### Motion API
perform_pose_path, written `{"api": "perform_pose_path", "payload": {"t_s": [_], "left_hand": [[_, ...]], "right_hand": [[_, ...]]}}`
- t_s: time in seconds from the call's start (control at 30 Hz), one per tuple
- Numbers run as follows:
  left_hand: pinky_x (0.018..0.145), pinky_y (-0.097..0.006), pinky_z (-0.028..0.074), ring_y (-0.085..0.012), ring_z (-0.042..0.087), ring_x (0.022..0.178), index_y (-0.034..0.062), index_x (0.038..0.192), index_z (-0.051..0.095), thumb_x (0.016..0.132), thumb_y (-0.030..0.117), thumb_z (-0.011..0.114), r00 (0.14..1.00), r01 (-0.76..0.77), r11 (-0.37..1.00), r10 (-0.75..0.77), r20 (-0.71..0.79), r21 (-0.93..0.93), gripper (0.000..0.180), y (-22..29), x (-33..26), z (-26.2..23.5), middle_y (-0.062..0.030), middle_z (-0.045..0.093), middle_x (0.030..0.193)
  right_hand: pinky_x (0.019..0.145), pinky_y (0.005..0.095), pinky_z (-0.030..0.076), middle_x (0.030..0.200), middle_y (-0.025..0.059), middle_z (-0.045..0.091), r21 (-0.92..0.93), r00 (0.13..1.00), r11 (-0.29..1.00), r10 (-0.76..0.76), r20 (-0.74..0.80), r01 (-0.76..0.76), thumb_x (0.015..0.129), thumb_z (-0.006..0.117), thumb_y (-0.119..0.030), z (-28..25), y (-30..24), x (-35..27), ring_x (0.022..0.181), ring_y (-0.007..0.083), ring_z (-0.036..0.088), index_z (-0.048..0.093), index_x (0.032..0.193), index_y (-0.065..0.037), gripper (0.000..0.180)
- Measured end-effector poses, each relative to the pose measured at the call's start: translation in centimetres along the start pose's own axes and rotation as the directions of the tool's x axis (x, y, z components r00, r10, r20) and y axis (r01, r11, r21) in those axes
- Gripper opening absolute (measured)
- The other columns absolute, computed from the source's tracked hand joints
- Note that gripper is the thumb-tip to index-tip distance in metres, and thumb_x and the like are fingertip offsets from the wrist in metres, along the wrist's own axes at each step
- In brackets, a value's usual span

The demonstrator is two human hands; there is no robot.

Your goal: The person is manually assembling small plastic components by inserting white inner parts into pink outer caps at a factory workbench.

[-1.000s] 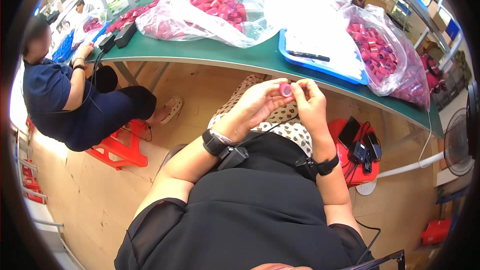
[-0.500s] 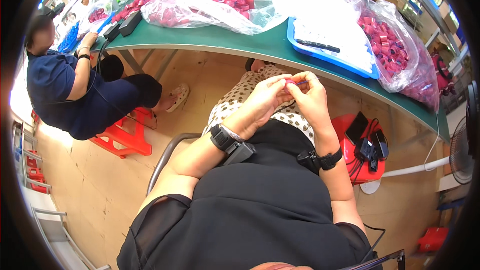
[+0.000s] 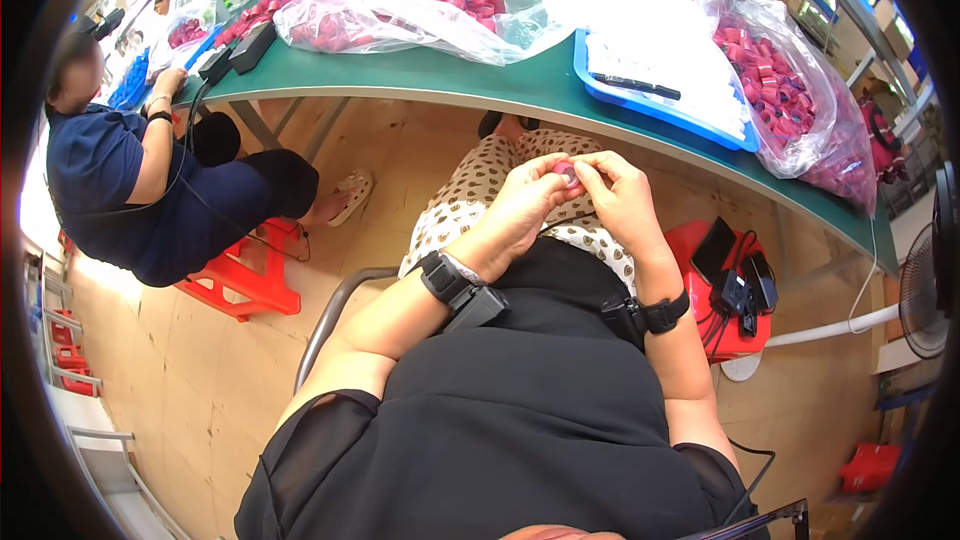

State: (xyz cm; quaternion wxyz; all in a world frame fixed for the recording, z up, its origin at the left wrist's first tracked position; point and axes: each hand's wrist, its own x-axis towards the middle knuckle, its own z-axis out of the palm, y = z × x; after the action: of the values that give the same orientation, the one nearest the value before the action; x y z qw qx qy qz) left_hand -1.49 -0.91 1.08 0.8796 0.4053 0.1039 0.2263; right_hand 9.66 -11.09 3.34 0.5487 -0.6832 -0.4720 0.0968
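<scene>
i see the left hand (image 3: 522,204) pinching a pink ring (image 3: 564,170) in its fingers, over the trousers (image 3: 450,212) near the tabletop (image 3: 400,78); at the right hand (image 3: 620,190), i cannot tell whether the fingers pinch it too.

Bare tabletop (image 3: 400,72) leaves passage along the near edge, but 2 clear bags (image 3: 455,46) and a blue tray (image 3: 660,112) (between them) stand behind.
</scene>
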Motion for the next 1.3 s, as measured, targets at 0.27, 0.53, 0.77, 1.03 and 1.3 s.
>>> {"api": "perform_pose_path", "payload": {"t_s": [0.27,0.53,0.77,1.03,1.3], "left_hand": [[0.078,-0.024,0.050,-0.0116,0.059,0.085,-0.0013,0.112,0.055,0.094,0.011,0.052,0.999,0.024,0.991,-0.020,-0.031,0.133,0.022,-0.8,0.6,-0.8,-0.0077,0.060,0.100],[0.080,-0.027,0.051,-0.0152,0.061,0.086,-0.0039,0.112,0.055,0.094,0.010,0.049,0.999,-0.012,0.988,0.017,-0.029,0.156,0.023,-1.5,1.2,-0.8,-0.0105,0.061,0.100],[0.090,-0.032,0.051,-0.0243,0.062,0.100,-0.0067,0.120,0.050,0.094,0.009,0.048,0.997,0.077,0.996,-0.078,-0.026,-0.046,0.030,0.0,0.4,0.1,-0.0154,0.060,0.109],[0.094,-0.034,0.048,-0.0233,0.060,0.102,-0.0064,0.121,0.049,0.093,0.009,0.046,0.998,0.067,0.997,-0.068,-0.017,-0.046,0.032,-0.2,0.5,-0.5,-0.0164,0.059,0.112],[0.093,-0.035,0.048,-0.0209,0.059,0.099,-0.0073,0.117,0.051,0.092,0.006,0.042,0.993,0.117,0.978,-0.118,0.006,-0.171,0.030,-0.6,0.9,-1.4,-0.0151,0.059,0.108]], "right_hand": [[0.064,0.0258,0.050,0.081,0.0106,0.068,0.016,0.999,0.999,0.036,0.040,-0.037,0.088,0.061,-0.012,0.2,-0.3,-0.1,0.071,0.0131,0.064,0.067,0.093,0.002,0.016],[0.064,0.0253,0.049,0.080,0.0086,0.067,0.075,0.996,0.996,0.050,0.076,-0.056,0.090,0.060,-0.013,-0.3,0.3,0.2,0.070,0.0112,0.062,0.067,0.094,0.003,0.018],[0.068,0.0251,0.049,0.083,0.0082,0.068,0.117,0.991,0.987,0.100,0.088,-0.110,0.090,0.060,-0.013,-1.3,1.0,0.6,0.075,0.0101,0.061,0.066,0.095,0.004,0.019],[0.070,0.0252,0.049,0.088,0.0074,0.067,0.106,0.982,0.989,0.089,0.167,-0.107,0.088,0.062,-0.010,-1.8,0.3,0.5,0.078,0.0106,0.061,0.065,0.099,0.002,0.018],[0.072,0.0286,0.050,0.094,0.0101,0.063,-0.055,0.978,0.994,0.106,0.178,-0.098,0.082,0.067,-0.011,-1.0,-1.5,0.0,0.080,0.0160,0.062,0.064,0.096,0.002,0.020]]}}
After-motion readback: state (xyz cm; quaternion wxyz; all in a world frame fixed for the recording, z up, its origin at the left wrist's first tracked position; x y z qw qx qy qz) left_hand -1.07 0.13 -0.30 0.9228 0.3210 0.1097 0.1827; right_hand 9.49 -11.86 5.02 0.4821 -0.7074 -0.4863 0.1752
